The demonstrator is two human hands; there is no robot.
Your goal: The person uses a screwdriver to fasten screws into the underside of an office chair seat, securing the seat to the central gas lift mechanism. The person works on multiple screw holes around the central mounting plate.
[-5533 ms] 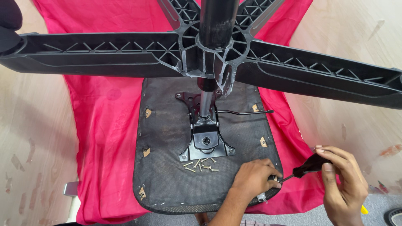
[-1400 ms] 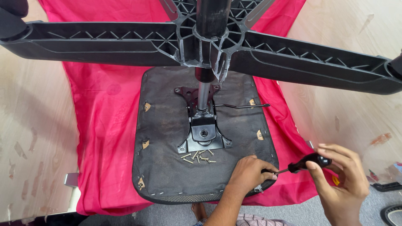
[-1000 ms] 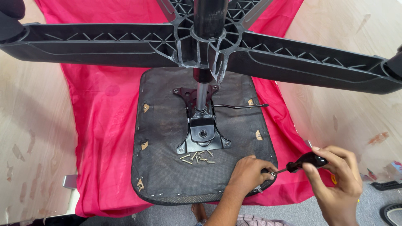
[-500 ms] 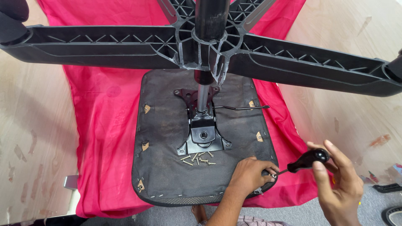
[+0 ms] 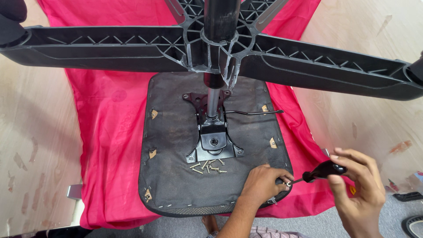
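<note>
An upturned office chair lies on a red cloth [image 5: 110, 145]. Its black seat underside [image 5: 176, 145] faces up, with the metal tilt mechanism [image 5: 214, 143] and gas column rising to the black star base [image 5: 110, 46] close to the camera. My left hand [image 5: 261, 183] rests on the seat's near right corner, fingers pinching a small screw at the edge. My right hand [image 5: 359, 191] grips a black-handled screwdriver [image 5: 320, 170] whose tip meets that screw. Several loose brass screws [image 5: 207, 167] lie below the mechanism.
A thin black lever [image 5: 255, 113] sticks out to the right of the mechanism. The plywood floor [image 5: 35, 145] surrounds the cloth. A metal bracket [image 5: 74, 191] lies at the cloth's left edge. Dark objects [image 5: 407, 197] sit at the lower right on grey carpet.
My right hand has shifted its fingers around the screwdriver handle, turning it at the seat's corner. My left hand has stayed on the corner screw. The chair has not moved.
</note>
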